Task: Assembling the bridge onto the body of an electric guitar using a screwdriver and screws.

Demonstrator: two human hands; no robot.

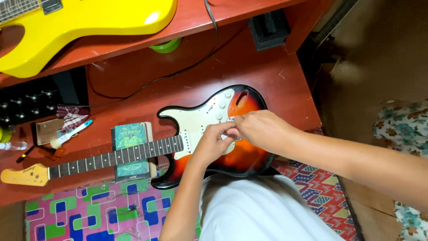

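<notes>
The sunburst electric guitar [191, 138] lies flat on the red worktop [267, 76], neck pointing left over a green box [130, 151]. Work at the bridge wants steady, light pressure so nothing slips. Left hand [214, 143] and right hand [263, 129] meet there, fingers pinched closed on a small part I cannot make out.
</notes>
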